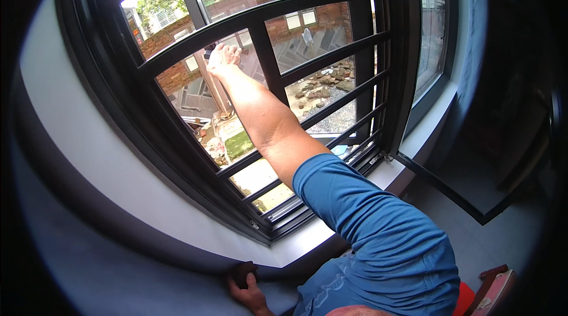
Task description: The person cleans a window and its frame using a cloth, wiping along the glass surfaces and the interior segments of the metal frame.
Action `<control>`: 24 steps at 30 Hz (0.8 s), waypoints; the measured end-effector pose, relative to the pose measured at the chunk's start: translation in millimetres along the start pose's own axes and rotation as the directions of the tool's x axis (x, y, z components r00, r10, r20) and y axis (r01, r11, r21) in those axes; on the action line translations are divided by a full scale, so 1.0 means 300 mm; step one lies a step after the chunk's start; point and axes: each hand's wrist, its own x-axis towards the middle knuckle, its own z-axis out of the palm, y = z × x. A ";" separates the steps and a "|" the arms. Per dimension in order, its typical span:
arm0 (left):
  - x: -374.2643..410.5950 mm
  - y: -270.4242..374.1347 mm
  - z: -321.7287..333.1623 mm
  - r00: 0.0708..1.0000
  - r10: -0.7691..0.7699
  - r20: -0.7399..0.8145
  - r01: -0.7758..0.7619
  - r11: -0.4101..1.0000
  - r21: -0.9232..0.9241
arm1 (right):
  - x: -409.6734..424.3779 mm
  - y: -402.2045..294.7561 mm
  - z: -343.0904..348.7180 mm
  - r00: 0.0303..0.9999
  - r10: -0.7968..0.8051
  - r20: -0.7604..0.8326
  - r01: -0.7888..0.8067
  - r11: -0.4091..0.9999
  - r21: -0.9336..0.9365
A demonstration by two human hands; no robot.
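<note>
My right hand [224,57] reaches out between the dark bars of a window grille [270,56]. Its fingers curl around a black window handle [207,53] on the edge of a glass sash standing beyond the bars. The hand covers most of that handle. Low in the view, below the corner of the white sill [284,254], my left hand [250,294] is beside the wall. Between its thumb and fingers sits a dark rounded object [243,271], too shadowed to name.
Horizontal bars surround my forearm on both sides. An inward-opened framed sash [443,187] stands at the right, its lower corner jutting over the floor. A red item [465,298] and a reddish wooden piece [495,294] are at lower right. Outside lie broken bricks [326,83] and a brick wall.
</note>
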 end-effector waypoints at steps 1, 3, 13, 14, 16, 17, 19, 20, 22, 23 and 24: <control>0.003 -0.004 -0.001 1.000 -0.013 0.000 0.013 1.000 -0.006 | 0.004 -0.012 -0.001 0.997 0.026 0.078 -0.027 1.000 0.010; 0.005 -0.018 -0.009 0.999 -0.033 -0.016 0.033 0.999 -0.021 | 0.000 -0.040 0.000 0.994 0.024 0.108 -0.024 1.000 -0.004; 0.010 -0.050 -0.030 0.985 -0.133 0.110 0.151 0.972 -0.178 | 0.063 -0.082 0.030 0.982 -0.018 0.187 0.002 0.996 0.089; 0.015 -0.036 -0.019 0.986 -0.129 0.102 0.146 0.971 -0.189 | 0.083 -0.066 0.037 0.984 -0.020 0.178 0.009 0.998 0.062; 0.024 -0.015 -0.009 0.985 -0.137 0.106 0.156 0.967 -0.200 | 0.095 -0.048 0.052 0.996 0.008 0.093 -0.013 0.998 0.056; 0.029 -0.006 -0.008 0.985 -0.137 0.107 0.156 0.968 -0.196 | 0.096 -0.035 0.058 0.998 -0.009 0.057 0.008 1.000 0.020; 0.025 0.022 -0.021 0.984 -0.159 0.077 0.169 0.973 -0.158 | 0.095 -0.074 0.166 0.996 -0.043 0.084 0.042 0.999 0.008; 0.011 0.034 -0.035 0.992 -0.122 -0.006 0.121 0.989 -0.089 | 0.046 -0.130 0.266 0.989 -0.086 0.123 0.084 0.996 0.025; 0.030 -0.011 -0.039 0.981 -0.165 0.103 0.179 0.972 -0.150 | 0.118 -0.032 0.145 0.995 -0.094 0.031 0.095 0.994 -0.059; 0.031 -0.041 -0.051 0.971 -0.197 0.134 0.217 0.963 -0.158 | 0.127 -0.028 0.128 0.994 -0.103 0.032 0.104 0.992 -0.065; 0.026 -0.067 -0.059 0.972 -0.204 0.121 0.219 0.967 -0.129 | 0.120 -0.020 0.128 0.993 -0.110 0.048 0.113 0.991 -0.071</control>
